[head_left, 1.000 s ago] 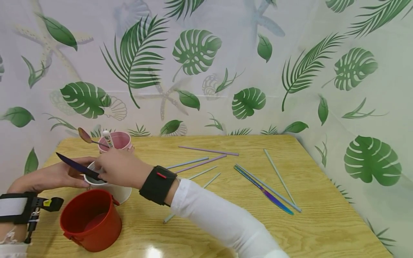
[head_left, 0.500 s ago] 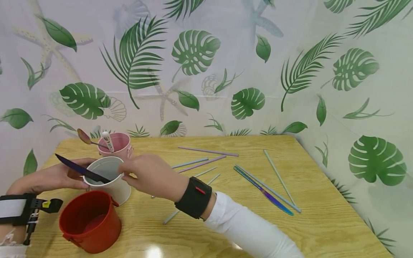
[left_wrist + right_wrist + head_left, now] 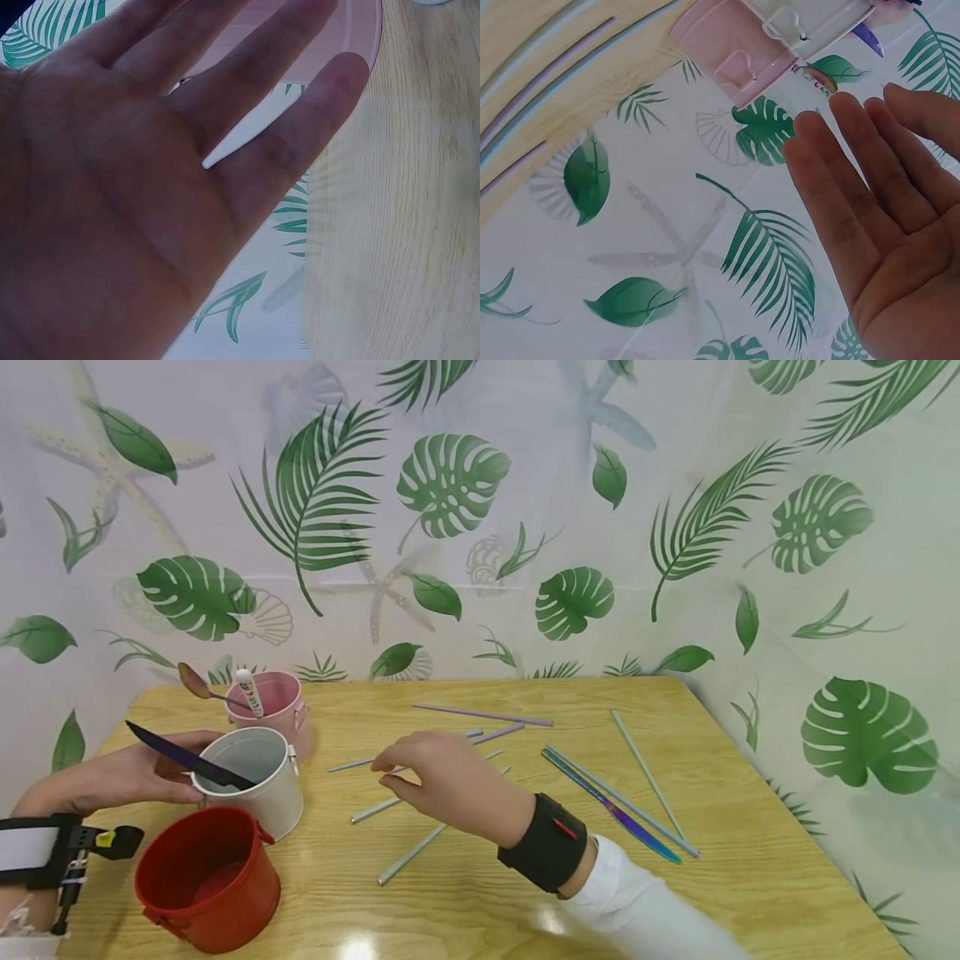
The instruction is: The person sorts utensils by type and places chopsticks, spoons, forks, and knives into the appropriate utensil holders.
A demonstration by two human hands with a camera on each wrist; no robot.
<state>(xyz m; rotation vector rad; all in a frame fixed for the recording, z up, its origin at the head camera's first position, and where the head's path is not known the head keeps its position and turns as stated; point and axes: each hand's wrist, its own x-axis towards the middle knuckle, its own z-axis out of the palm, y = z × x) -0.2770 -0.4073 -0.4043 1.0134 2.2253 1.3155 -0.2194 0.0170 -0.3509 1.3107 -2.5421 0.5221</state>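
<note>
At the left of the head view my left hand (image 3: 123, 777) touches the side of a white bucket (image 3: 281, 806), thumb in front and the other fingers behind it. In the left wrist view those fingers (image 3: 300, 142) look straight and spread. A dark purple knife (image 3: 176, 752) leans out of the white bucket, tip up. My right hand (image 3: 461, 789) hovers over several thin pastel sticks (image 3: 412, 857), like chopsticks, with nothing held. Its fingers (image 3: 832, 210) are relaxed in the right wrist view.
A red bucket (image 3: 240, 906) stands in front of the white one. Behind is a pink bucket (image 3: 300, 739) holding a spoon (image 3: 193, 681) and a patterned white handle (image 3: 249, 693). A table knife (image 3: 641, 831) with iridescent blade lies beside sticks at right.
My right hand has let go of the dark knife in the white bucket and moved right, over the sticks. The left hand stays at the bucket.
</note>
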